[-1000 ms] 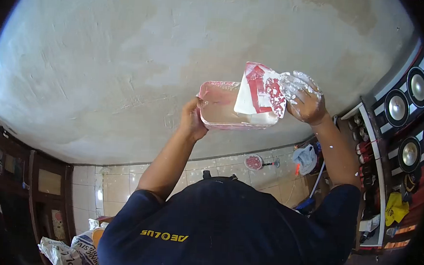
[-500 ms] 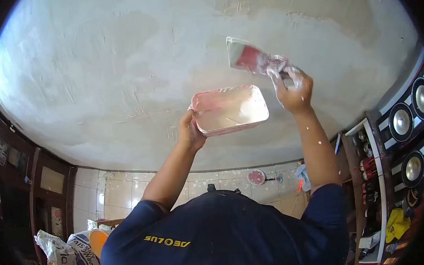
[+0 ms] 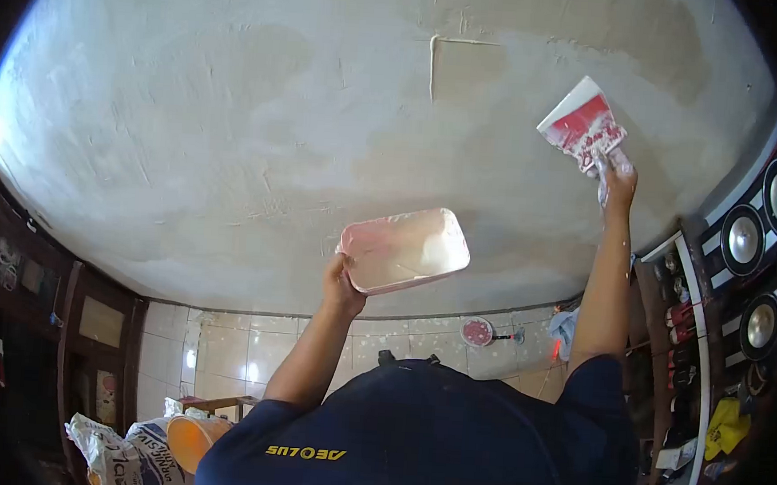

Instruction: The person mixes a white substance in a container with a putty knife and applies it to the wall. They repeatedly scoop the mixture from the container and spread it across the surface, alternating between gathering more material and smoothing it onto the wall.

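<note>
My left hand (image 3: pixel 345 291) grips the left end of a rectangular tub (image 3: pixel 417 278), fingers wrapped at its rim. The tub is pinkish and smeared with cream-coloured filler, its open side facing me. Up and to the right, my right hand (image 3: pixel 621 175) is closed round a wide red and white putty knife (image 3: pixel 583 123), coated with paste near the grip. White paste also covers the fingers. Behind both hands is a grey plastered wall (image 3: pixel 234 144) with damp-looking patches and thin ridges. An L-shaped ridge of filler (image 3: pixel 434 54) stands out left of the putty knife.
Shelves (image 3: pixel 693 350) with shoes and round speakers (image 3: pixel 744 239) line the right side. On the spattered tile floor (image 3: pixel 275 347) lies a round red-topped item (image 3: pixel 476 331). An orange bucket (image 3: pixel 189 444) and printed sacks (image 3: pixel 122 457) stand at lower left, near dark wooden doors (image 3: pixel 98 331).
My right hand has swung the putty knife right, away from the wall's middle, and turned it. An L-shaped filler ridge now shows where the blade was. The tub sits lower in view.
</note>
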### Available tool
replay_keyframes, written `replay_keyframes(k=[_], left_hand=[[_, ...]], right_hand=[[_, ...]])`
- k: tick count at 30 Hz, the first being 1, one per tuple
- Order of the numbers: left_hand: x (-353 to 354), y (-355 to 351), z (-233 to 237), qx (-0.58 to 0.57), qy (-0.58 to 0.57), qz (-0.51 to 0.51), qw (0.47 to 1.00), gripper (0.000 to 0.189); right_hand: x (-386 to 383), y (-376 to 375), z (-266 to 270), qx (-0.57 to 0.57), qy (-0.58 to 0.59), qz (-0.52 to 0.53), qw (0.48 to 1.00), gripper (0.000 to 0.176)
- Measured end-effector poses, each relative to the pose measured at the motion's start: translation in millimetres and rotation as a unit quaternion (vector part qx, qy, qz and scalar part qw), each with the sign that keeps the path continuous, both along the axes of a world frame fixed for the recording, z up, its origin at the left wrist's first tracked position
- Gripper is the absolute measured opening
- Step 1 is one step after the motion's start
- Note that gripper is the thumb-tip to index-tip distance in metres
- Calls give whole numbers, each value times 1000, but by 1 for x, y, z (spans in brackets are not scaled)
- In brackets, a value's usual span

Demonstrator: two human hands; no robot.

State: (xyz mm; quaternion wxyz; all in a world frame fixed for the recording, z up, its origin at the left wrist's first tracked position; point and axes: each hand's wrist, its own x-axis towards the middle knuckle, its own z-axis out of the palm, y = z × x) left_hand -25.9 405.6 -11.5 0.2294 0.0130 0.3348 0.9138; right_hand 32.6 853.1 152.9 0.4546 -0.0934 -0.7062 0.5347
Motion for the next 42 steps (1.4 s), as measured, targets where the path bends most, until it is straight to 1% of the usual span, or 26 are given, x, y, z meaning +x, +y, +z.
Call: replay_keyframes(k=[2,3,4,5,6,8,9,13,14,16,17,20,22,23,24,26,29,30,31,32,34,35,37,38,40,42], left_hand=[[1,-2,-2,-3,-34,-11,999,52],[1,-3,-5,-14,-12,-19,1000,52],[1,-4,-7,-14,-11,-21,1000,52],[0,-4,-7,-10,-20,-28,999,53],[-1,-5,-8,-6,-29,-35,999,53],[-3,-6,-8,-9,-17,-40,999,54],[-4,-7,-8,-6,-14,-47,999,54],[-3,-6,-11,0,-23,-51,998,54],[-2,-6,-9,0,-22,-43,999,53],[-4,-7,-10,-7,-27,-47,999,53],[-3,-7,-7,-13,-45,-47,998,52],[-2,-7,-8,-15,-54,-35,998,50],[-1,-6,-7,-27,-39,-27,999,50],[-1,-6,-7,-28,-38,-27,999,50],[-2,-6,-9,-31,-34,-27,999,50],[-2,-7,-9,-33,-25,-27,999,50],[0,-8,-4,-5,-4,-25,1000,52],[0,-8,-2,-4,0,-27,1000,52],[0,-7,0,-14,-7,-26,1000,53],[1,-9,2,-25,-16,-25,999,54],[0,-17,-6,-10,-6,-41,999,53],[1,-16,-2,-17,-14,-36,999,53],[0,-13,1,-4,-2,-40,999,53],[0,-13,0,2,2,-42,999,53],[0,-14,2,24,-12,-55,998,46],[-1,-15,3,33,-4,-56,998,45]], right_hand=[[10,-34,9,-34,44,104,993,26],[3,-47,8,-28,28,85,996,30],[-6,-59,5,-49,44,116,991,33],[-7,-102,24,-74,47,120,989,37],[-18,-105,21,-50,42,186,980,41],[-38,-140,25,-111,81,240,961,46],[-47,-157,33,-103,104,272,951,46],[-64,-198,25,-255,61,297,918,38],[-66,-202,21,-243,35,330,911,35],[-71,-218,20,-319,27,281,905,37],[-73,-221,24,-321,27,281,904,37],[-83,-217,26,-259,20,258,931,27],[-109,-192,27,-50,143,219,964,24],[-109,-185,44,17,143,213,966,26],[-107,-182,60,-3,146,231,962,25],[-103,-177,97,81,157,179,968,22],[-96,-164,135,132,168,146,966,20],[-102,-147,139,155,115,101,976,22],[-100,-131,147,244,42,-63,967,24],[-94,-119,152,321,-36,-225,919,25],[-70,-97,152,247,-20,-172,953,27],[-63,-86,151,250,-19,-175,952,27],[-50,-79,153,151,162,-18,975,29],[-47,-84,156,157,165,-20,973,29],[-51,-108,162,37,139,130,981,28],[-71,-142,166,65,134,177,973,25]])
